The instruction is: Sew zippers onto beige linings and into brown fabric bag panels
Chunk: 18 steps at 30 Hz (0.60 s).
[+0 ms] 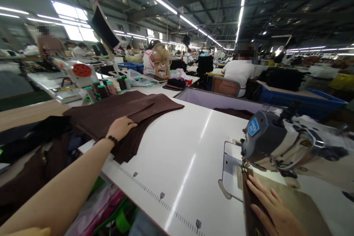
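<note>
My left hand (121,129), with a beaded bracelet at the wrist, rests on a stack of dark brown fabric panels (110,108) at the table's left end. Its fingers curl at the top panel, which is raised in a fold there; the fingertips are partly hidden. At the lower right, my right hand (272,204) lies with fingers stretched out on a brown fabric piece (250,199), pressing it flat. That piece runs up to the needle area of a sewing machine (265,140). Its lighter, tan side (295,195) shows right of the hand.
A white sewing table (171,143) carries a ruler scale along its front edge. Thread cones (102,90) and another machine (74,72) stand beyond the stack. A lilac-lined bin (204,99) adjoins the far edge. Co-workers (239,72) sit farther back.
</note>
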{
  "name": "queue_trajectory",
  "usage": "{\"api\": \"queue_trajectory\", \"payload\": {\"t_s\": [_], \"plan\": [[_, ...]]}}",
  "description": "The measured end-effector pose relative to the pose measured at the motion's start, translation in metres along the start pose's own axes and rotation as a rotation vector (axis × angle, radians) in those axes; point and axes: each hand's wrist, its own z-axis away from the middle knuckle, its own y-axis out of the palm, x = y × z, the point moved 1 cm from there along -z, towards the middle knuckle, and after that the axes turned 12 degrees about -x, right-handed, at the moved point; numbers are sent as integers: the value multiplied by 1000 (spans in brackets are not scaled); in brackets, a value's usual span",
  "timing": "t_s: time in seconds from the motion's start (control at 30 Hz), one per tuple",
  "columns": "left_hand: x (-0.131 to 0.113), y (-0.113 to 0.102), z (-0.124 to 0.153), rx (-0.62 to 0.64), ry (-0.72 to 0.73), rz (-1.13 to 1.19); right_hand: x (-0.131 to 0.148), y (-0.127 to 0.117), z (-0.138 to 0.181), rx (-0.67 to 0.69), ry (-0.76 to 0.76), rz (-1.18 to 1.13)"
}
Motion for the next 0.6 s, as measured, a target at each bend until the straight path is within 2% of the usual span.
{"api": "queue_trajectory", "payload": {"t_s": [0.1, 0.2, 0.27, 0.37, 0.47, 0.6], "plan": [[2, -11, 0, 8, -93, 96, -4, 3, -1, 4, -31, 17], [-4, -34, 2, 11, -111, 245, -5, 2, -4, -13, -102, 66], [-17, -51, 1, 11, -66, 343, -4, 1, -6, -11, -129, 77], [-55, -65, -1, 16, 65, 442, -2, 1, -6, 18, -109, 75], [-108, -52, 13, 62, 267, 469, -1, 0, -6, 75, -34, 49], [-173, -4, 69, 208, 557, 434, 7, -10, -13, 185, 143, -59]]}}
